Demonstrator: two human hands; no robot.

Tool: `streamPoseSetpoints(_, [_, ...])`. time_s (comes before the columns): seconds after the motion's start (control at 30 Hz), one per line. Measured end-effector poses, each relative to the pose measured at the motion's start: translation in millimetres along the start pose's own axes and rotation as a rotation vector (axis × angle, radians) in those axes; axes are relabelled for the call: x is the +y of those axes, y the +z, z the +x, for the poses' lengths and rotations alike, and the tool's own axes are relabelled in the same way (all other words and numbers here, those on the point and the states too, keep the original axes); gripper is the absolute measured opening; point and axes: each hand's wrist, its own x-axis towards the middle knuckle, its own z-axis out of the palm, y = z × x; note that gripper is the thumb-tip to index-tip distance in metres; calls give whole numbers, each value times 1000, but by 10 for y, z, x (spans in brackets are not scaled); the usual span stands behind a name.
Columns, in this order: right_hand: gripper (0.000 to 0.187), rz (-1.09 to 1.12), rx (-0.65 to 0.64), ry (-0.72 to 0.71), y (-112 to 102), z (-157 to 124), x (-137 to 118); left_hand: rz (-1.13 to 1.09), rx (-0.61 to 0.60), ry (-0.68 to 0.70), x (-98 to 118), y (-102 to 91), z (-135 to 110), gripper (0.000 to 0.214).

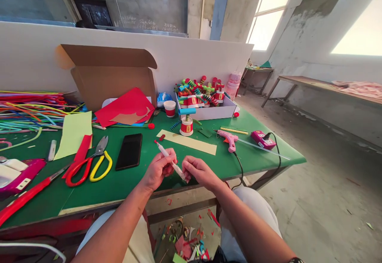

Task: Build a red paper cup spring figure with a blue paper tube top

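Note:
A slim white pen (pixel 171 159) with a red tip is held at a slant above the table's front edge. My left hand (pixel 161 168) is closed round its middle, thumb on top. My right hand (pixel 199 170) has its fingers curled and pinched at the pen's near end, where details are hard to make out. Just beyond the red tip lie small red pieces (pixel 162 137) on a pale yellow paper strip (pixel 191 143). Behind the strip stands a red and white paper cup figure (pixel 186 127) with a blue tube on top and coiled green arms.
A pink glue gun (pixel 229 139) and a power strip (pixel 263 139) lie to the right. Scissors (pixel 89 161), a phone (pixel 129 151) and coloured pipe cleaners (pixel 32 112) are to the left. A white box (pixel 209 112) of finished figures stands behind.

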Motion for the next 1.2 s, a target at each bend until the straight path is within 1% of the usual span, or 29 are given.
streamPoseSetpoints(0.13, [41,-420,14,-148,-8,-48,-81,9,48,-23,-9,8,16,36])
streamPoseSetpoints(0.2, [42,-482,-4,-176,-6,-47,-66,-12,61,-49,-13,14,30,37])
streamPoseSetpoints(0.23, [44,-457,-24,-166,-2,-41,-44,-29,64,-70,-14,14,38,38])
streamPoseSetpoints(0.3, [48,-331,-57,-120,18,-25,17,-69,54,-117,-20,4,53,39])
streamPoseSetpoints(0.4, [52,-24,-70,-1,78,-2,105,-133,-1,-163,-35,-20,69,38])
streamPoseSetpoints(0.5, [51,301,-45,89,129,14,135,-200,-49,-150,-50,-32,77,36])
streamPoseSetpoints(0.57, [48,417,-18,88,130,23,124,-228,-59,-135,-54,-35,83,35])
streamPoseSetpoints(0.63, [48,438,-35,94,107,30,105,-238,-41,-124,-57,-45,94,36])
streamPoseSetpoints(0.67, [49,417,-45,103,92,31,95,-241,-23,-117,-59,-52,101,36])
streamPoseSetpoints(0.73, [53,293,-36,100,67,29,80,-241,11,-103,-65,-66,115,36])
streamPoseSetpoints(0.83, [54,20,7,27,56,21,58,-225,30,-106,-80,-58,123,37])
streamPoseSetpoints(0.9, [51,-88,4,-21,68,19,50,-206,46,-115,-89,-25,116,39])
streamPoseSetpoints(0.97, [48,-140,15,-56,90,19,52,-181,88,-109,-97,17,102,43])
streamPoseSetpoints(1.07, [47,-195,83,-101,133,18,78,-125,154,-94,-99,57,75,49])
streamPoseSetpoints(1.13, [46,-215,108,-115,160,14,100,-86,153,-79,-94,63,56,53])
streamPoseSetpoints(1.2, [45,-199,114,-101,177,15,119,-64,117,-53,-84,69,36,54])
